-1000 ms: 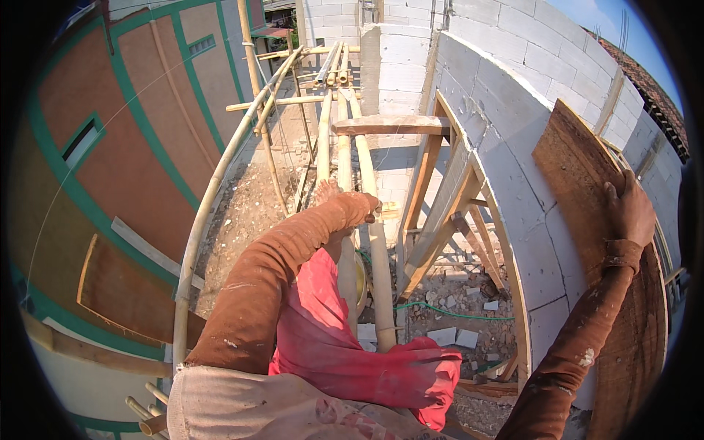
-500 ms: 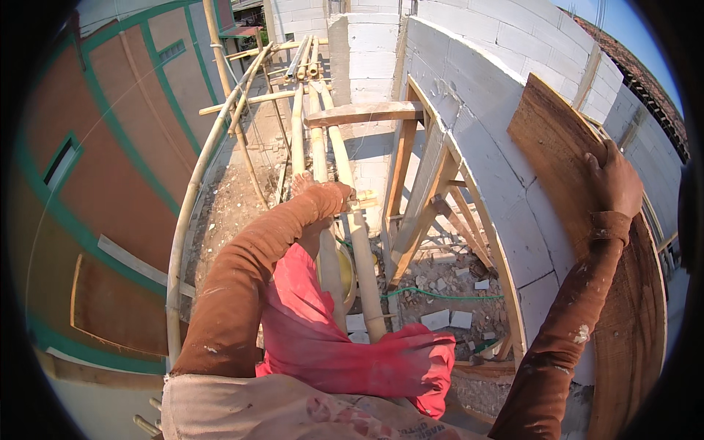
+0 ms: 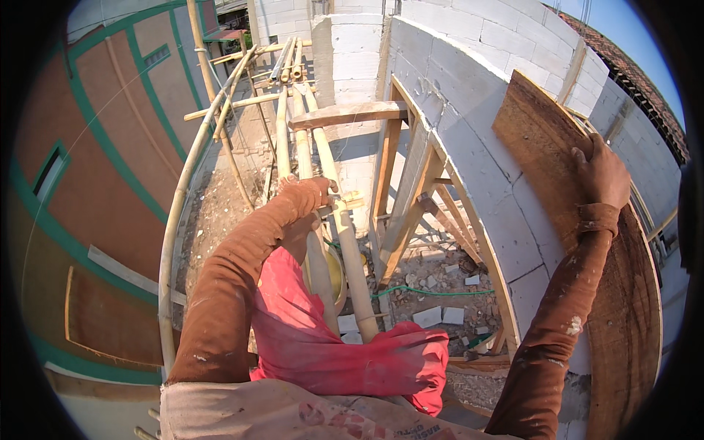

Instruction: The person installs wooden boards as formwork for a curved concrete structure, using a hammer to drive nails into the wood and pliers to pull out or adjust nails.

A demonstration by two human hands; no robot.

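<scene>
My right hand (image 3: 606,174) is closed over the upper edge of a wide brown wooden board (image 3: 623,323), which leans along the white block wall (image 3: 469,132) on my right. Its thumb lies on the board's near face. Out ahead, my left hand (image 3: 323,189) is low over the bamboo poles (image 3: 352,257), its fingers curled and mostly hidden by the brown sleeve. Beside it is a short yellowish piece (image 3: 352,199) that looks like wood, lying across a pole. A greyish part shows under the hand, too small to name.
Several bamboo poles run ahead beneath me, with a curved bamboo rail (image 3: 180,198) to the left. A wooden beam (image 3: 348,115) crosses them by a timber frame (image 3: 469,220). Below lie rubble, loose white blocks (image 3: 440,316) and a green hose (image 3: 440,292).
The whole view has shifted slightly, so the scene sits a little farther left. My right hand stays on the board, and my left hand stays by the yellowish piece.
</scene>
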